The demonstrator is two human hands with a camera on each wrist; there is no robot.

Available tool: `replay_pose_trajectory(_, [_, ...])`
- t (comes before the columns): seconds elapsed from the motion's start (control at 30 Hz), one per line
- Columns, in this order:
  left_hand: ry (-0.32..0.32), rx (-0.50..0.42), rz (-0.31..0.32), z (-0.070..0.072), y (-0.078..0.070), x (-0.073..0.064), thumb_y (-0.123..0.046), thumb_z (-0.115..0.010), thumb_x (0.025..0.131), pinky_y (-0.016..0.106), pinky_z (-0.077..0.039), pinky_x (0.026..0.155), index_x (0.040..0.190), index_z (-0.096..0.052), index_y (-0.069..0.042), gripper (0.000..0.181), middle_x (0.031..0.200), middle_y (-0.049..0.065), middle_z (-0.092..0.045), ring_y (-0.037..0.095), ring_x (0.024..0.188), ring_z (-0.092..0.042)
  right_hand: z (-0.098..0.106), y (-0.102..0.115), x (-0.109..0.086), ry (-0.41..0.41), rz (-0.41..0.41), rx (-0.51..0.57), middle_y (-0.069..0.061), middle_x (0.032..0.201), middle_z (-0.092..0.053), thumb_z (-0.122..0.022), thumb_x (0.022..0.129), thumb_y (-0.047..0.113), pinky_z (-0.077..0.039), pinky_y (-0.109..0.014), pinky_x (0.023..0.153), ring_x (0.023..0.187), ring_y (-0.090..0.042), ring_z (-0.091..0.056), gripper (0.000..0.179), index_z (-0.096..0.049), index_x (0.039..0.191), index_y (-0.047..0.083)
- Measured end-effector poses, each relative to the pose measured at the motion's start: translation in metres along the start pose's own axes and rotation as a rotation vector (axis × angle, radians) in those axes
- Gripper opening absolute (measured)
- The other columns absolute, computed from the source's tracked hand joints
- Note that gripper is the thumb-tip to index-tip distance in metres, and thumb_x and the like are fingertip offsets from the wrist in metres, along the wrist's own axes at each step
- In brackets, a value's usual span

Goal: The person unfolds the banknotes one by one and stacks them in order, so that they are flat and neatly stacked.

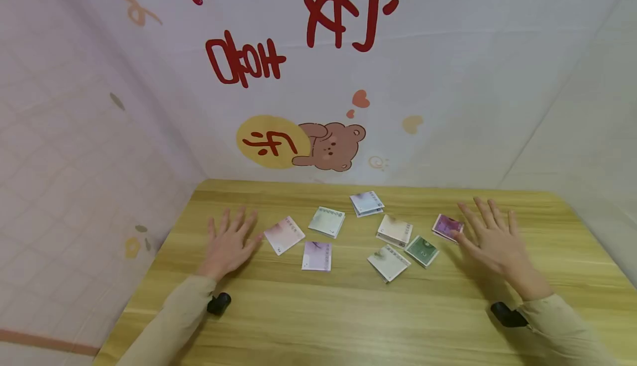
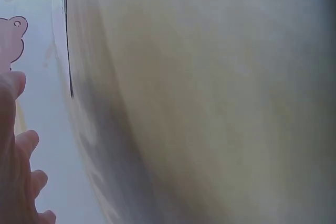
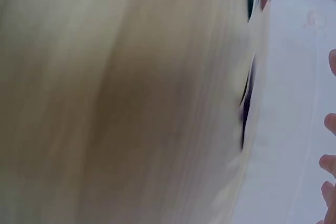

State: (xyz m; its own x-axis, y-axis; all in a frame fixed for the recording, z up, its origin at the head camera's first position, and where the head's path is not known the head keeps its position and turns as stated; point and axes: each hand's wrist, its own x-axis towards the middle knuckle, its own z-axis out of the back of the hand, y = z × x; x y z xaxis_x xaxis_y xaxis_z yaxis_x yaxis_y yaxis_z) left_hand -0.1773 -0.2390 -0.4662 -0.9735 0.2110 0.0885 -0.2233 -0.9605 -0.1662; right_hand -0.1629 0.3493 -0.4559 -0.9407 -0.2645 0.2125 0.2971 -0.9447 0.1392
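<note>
Several folded banknotes lie spread over a wooden table (image 1: pixel 348 316). My left hand (image 1: pixel 230 247) has its fingers spread, its thumb close to a pink banknote (image 1: pixel 285 235). A pale green banknote (image 1: pixel 327 221) and a lilac banknote (image 1: pixel 317 256) lie further right. On the other side my right hand (image 1: pixel 495 244) is spread too, thumb overlapping the edge of a dark purple banknote (image 1: pixel 447 226) in the head view. Between the hands are a bluish banknote (image 1: pixel 367 203), a beige banknote (image 1: pixel 395 229), a greyish-green banknote (image 1: pixel 389 262) and a deep green banknote (image 1: pixel 422 251). Neither hand grips anything.
Behind the table hangs a white cloth (image 1: pixel 448 78) printed with red characters and a bear. Patterned cloth (image 1: pixel 74 161) closes off the left side. Black wrist cameras sit at the left cuff (image 1: pixel 219 303) and right cuff (image 1: pixel 508 315).
</note>
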Motion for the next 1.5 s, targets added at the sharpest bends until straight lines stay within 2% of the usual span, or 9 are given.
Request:
replay_pose_trajectory(0.23, [0.059,-0.035,-0.071,-0.002,-0.011,0.014,-0.050,-0.044,0.099,0.070,0.003,0.105,0.152,-0.033,-0.016,0.064,0.157,0.017,-0.020,0.047,0.141,-0.006,0.000,0.030,0.013,-0.052,0.058,0.052,-0.022,0.156,-0.015,-0.051,0.096,0.047,0.012,-0.056,0.110,0.144,-0.035,0.003,0.070,-0.022,0.155,0.020])
replay_pose_trajectory(0.47, [0.131,-0.077,-0.160,-0.009,-0.009,0.024,-0.047,-0.044,0.100,0.072,-0.001,0.103,0.151,-0.035,-0.018,0.060,0.156,0.016,-0.022,0.049,0.140,-0.010,-0.007,0.072,0.031,-0.090,0.185,0.076,-0.024,0.153,-0.024,-0.057,0.093,0.045,0.002,-0.057,0.112,0.142,-0.039,-0.013,0.067,-0.036,0.148,0.012])
replay_pose_trajectory(0.6, [0.177,-0.092,-0.177,-0.012,-0.006,0.027,-0.046,-0.044,0.100,0.073,0.001,0.102,0.150,-0.036,-0.019,0.058,0.157,0.017,-0.020,0.051,0.139,-0.008,-0.012,0.095,0.046,-0.117,0.256,0.124,-0.022,0.153,-0.024,-0.059,0.093,0.045,-0.002,-0.057,0.113,0.143,-0.038,-0.013,0.067,-0.038,0.147,0.012])
replay_pose_trajectory(0.77, [0.227,-0.121,-0.177,-0.012,-0.006,0.030,-0.046,-0.046,0.099,0.075,0.003,0.100,0.151,-0.035,-0.020,0.059,0.157,0.018,-0.017,0.053,0.138,-0.006,-0.019,0.124,0.062,-0.141,0.343,0.196,-0.021,0.150,-0.031,-0.066,0.088,0.039,-0.008,-0.059,0.112,0.140,-0.041,-0.020,0.065,-0.045,0.143,0.010])
replay_pose_trajectory(0.87, [0.251,-0.145,-0.174,-0.012,-0.007,0.030,-0.045,-0.046,0.100,0.075,0.003,0.100,0.151,-0.033,-0.020,0.059,0.158,0.017,-0.015,0.054,0.138,-0.004,-0.021,0.144,0.068,-0.125,0.385,0.223,-0.022,0.145,-0.038,-0.070,0.087,0.033,-0.019,-0.060,0.109,0.136,-0.043,-0.028,0.063,-0.048,0.140,0.009])
replay_pose_trajectory(1.03, [0.235,-0.192,-0.191,-0.012,-0.007,0.030,-0.042,-0.050,0.099,0.076,0.001,0.099,0.150,-0.035,-0.018,0.059,0.157,0.020,-0.015,0.056,0.137,-0.004,-0.029,0.180,0.079,-0.114,0.462,0.295,-0.021,0.134,-0.050,-0.072,0.086,0.028,-0.038,-0.056,0.099,0.124,-0.038,-0.045,0.057,-0.052,0.136,0.008])
replay_pose_trajectory(1.23, [0.193,-0.264,-0.216,-0.009,-0.007,0.031,-0.036,-0.057,0.097,0.079,-0.002,0.096,0.146,-0.043,-0.016,0.055,0.154,0.025,-0.020,0.061,0.133,-0.007,-0.043,0.231,0.093,-0.067,0.544,0.336,-0.012,0.116,-0.061,-0.069,0.090,0.025,-0.047,-0.043,0.091,0.108,-0.027,-0.057,0.041,-0.062,0.125,0.005])
replay_pose_trajectory(1.37, [0.181,-0.287,-0.211,-0.009,-0.008,0.031,-0.032,-0.061,0.096,0.080,-0.002,0.095,0.144,-0.047,-0.014,0.053,0.153,0.026,-0.022,0.062,0.132,-0.008,-0.057,0.265,0.105,0.012,0.537,0.317,-0.008,0.110,-0.065,-0.066,0.093,0.026,-0.047,-0.039,0.091,0.104,-0.024,-0.059,0.034,-0.066,0.119,0.005])
replay_pose_trajectory(1.5, [0.168,-0.302,-0.214,-0.008,-0.007,0.030,-0.029,-0.063,0.095,0.081,-0.004,0.094,0.141,-0.051,-0.013,0.050,0.152,0.028,-0.023,0.064,0.131,-0.010,-0.072,0.294,0.114,0.059,0.485,0.280,-0.008,0.106,-0.067,-0.067,0.092,0.025,-0.046,-0.036,0.087,0.098,-0.024,-0.058,0.029,-0.070,0.113,0.004])
